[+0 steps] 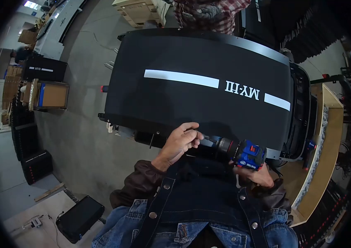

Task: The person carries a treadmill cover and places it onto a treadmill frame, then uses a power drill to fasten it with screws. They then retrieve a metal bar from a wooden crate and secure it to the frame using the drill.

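Nearby, silvery-lined crate (323, 169), drill (247, 156) in right hand (260, 176)

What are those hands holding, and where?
The right hand holds the drill below its body; the grip itself is hidden. The left hand is at the drill's tip, hold unclear.

Shows a wooden crate (136, 13) at the frame's top, left of a person's checked shirt (227, 25). Includes a black case (45, 71) above a brown box (54, 96) at left, a black unit (80, 219) at lower left, a long wooden box (323, 175) at right.
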The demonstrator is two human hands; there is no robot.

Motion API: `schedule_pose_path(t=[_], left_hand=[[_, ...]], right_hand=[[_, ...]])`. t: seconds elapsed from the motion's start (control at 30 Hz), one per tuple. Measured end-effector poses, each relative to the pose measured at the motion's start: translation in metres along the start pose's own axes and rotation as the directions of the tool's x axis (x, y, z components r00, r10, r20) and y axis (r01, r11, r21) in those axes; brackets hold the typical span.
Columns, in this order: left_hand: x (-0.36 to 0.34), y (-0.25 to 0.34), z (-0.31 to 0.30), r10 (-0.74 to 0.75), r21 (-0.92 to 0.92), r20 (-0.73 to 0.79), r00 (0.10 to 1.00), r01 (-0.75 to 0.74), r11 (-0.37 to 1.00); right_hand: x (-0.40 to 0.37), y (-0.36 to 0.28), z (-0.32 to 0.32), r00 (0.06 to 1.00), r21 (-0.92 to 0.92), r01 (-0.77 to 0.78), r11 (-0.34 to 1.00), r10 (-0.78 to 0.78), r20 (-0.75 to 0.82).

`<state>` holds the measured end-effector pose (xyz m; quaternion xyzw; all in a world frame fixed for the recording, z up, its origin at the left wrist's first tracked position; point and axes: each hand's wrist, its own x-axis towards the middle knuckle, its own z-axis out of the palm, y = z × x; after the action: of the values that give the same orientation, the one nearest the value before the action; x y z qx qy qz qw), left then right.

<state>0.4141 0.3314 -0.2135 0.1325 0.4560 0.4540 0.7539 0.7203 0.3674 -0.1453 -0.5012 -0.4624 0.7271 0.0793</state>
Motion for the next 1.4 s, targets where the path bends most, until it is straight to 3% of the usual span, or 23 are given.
schedule_pose_path(t=[0.07, 0.13, 0.27, 0.33, 0.47, 0.53, 0.57, 0.63, 0.67, 0.73, 0.77, 0.8, 0.83, 0.87, 0.93, 1.0, 1.03, 1.1, 1.17, 1.3, 1.33, 1.37, 1.4], left_hand=[[-0.008, -0.007, -0.003, 0.014, -0.022, 0.005, 1.0, -0.014, 1.0], [-0.017, -0.011, -0.006, 0.023, -0.03, 0.027, 0.999, -0.022, 0.999], [-0.031, -0.013, -0.014, 0.033, -0.012, 0.043, 0.999, -0.032, 0.999], [-0.034, -0.015, -0.02, 0.04, -0.014, 0.083, 0.996, -0.039, 0.999], [-0.041, -0.013, -0.036, 0.065, 0.007, 0.159, 0.985, -0.067, 0.998], [-0.045, -0.003, -0.04, 0.263, 0.369, 0.173, 0.949, -0.31, 0.876], [-0.048, 0.003, -0.042, 0.26, 0.361, 0.17, 0.95, -0.306, 0.881], [-0.053, 0.015, -0.05, 0.283, 0.664, 0.209, 0.936, -0.348, 0.662], [-0.053, 0.015, -0.06, 0.282, 0.657, 0.206, 0.937, -0.346, 0.67], [-0.049, 0.006, -0.086, 0.164, 0.497, 0.219, 0.962, -0.255, 0.83], [-0.048, 0.001, -0.1, 0.16, 0.483, 0.224, 0.961, -0.252, 0.838], [-0.047, -0.006, -0.114, -0.012, 0.179, 0.165, 0.986, -0.018, 0.984], [-0.046, -0.01, -0.126, -0.201, -0.154, 0.169, 0.965, 0.227, 0.962], [-0.045, -0.016, -0.134, -0.214, -0.163, 0.19, 0.958, 0.246, 0.955], [-0.038, -0.02, -0.143, -0.265, -0.419, 0.243, 0.933, 0.347, 0.839], [-0.028, -0.015, -0.159, -0.27, -0.399, 0.317, 0.909, 0.387, 0.831], [-0.026, -0.013, -0.164, -0.269, -0.377, 0.362, 0.892, 0.404, 0.833], [-0.019, -0.009, -0.171, -0.29, -0.358, 0.388, 0.875, 0.433, 0.827], [-0.013, -0.011, -0.179, -0.365, -0.347, 0.401, 0.84, 0.508, 0.788], [-0.027, 0.019, -0.182, -0.53, -0.185, 0.424, 0.734, 0.643, 0.743], [-0.041, 0.029, -0.176, -0.224, -0.016, 0.365, 0.903, 0.247, 0.969], [-0.053, 0.044, -0.168, 0.128, 0.164, 0.366, 0.922, -0.199, 0.966], [-0.06, 0.075, -0.156, 0.419, 0.194, 0.502, 0.757, -0.571, 0.798]], right_hand=[[0.004, 0.013, 0.008, 0.999, 0.012, -0.012, 1.0, 0.011, 0.032], [0.01, 0.023, 0.015, 0.979, 0.155, 0.183, 0.971, -0.195, 0.066], [0.007, 0.022, 0.027, 0.98, 0.191, 0.143, 0.971, -0.166, 0.112], [0.007, 0.02, 0.029, 0.987, 0.221, 0.042, 0.974, -0.075, 0.143], [0.012, 0.022, 0.036, 0.977, 0.194, 0.031, 0.981, -0.071, 0.203], [0.016, 0.023, 0.044, 0.976, 0.116, -0.005, 0.993, -0.021, 0.217], [0.018, 0.026, 0.049, 0.976, 0.112, -0.014, 0.994, -0.011, 0.217], [0.025, 0.031, 0.063, 0.964, -0.026, 0.198, 0.98, -0.19, 0.185], [0.027, 0.03, 0.072, 0.966, -0.032, 0.189, 0.981, -0.18, 0.185], [0.031, 0.026, 0.09, 0.987, 0.079, -0.034, 0.996, 0.021, 0.159], [0.034, 0.025, 0.102, 0.988, 0.073, -0.046, 0.996, 0.035, 0.15], [0.039, 0.023, 0.115, 0.993, 0.039, -0.026, 0.999, 0.021, 0.114], [0.043, 0.023, 0.13, 0.997, 0.005, -0.01, 1.0, 0.009, 0.077], [0.045, 0.024, 0.146, 0.998, 0.001, -0.028, 1.0, 0.028, 0.055], [0.052, 0.021, 0.176, 0.977, -0.165, 0.181, 0.97, -0.197, -0.087], [0.055, 0.008, 0.2, 0.956, -0.239, 0.178, 0.955, -0.225, -0.187], [0.057, 0.006, 0.205, 0.952, -0.479, 0.188, 0.857, -0.279, -0.125], [0.058, -0.002, 0.222, 0.948, -0.699, 0.171, 0.694, -0.308, -0.074], [0.057, -0.014, 0.239, 0.966, -0.558, -0.042, 0.829, -0.11, -0.235], [0.067, -0.06, 0.255, 0.945, -0.567, -0.14, 0.812, -0.061, -0.321], [0.074, -0.075, 0.259, 0.936, -0.649, -0.133, 0.749, -0.121, -0.332], [0.079, -0.088, 0.262, 0.926, -0.722, -0.131, 0.68, -0.176, -0.335], [0.086, -0.099, 0.26, 0.925, -0.72, -0.144, 0.679, -0.166, -0.341]])
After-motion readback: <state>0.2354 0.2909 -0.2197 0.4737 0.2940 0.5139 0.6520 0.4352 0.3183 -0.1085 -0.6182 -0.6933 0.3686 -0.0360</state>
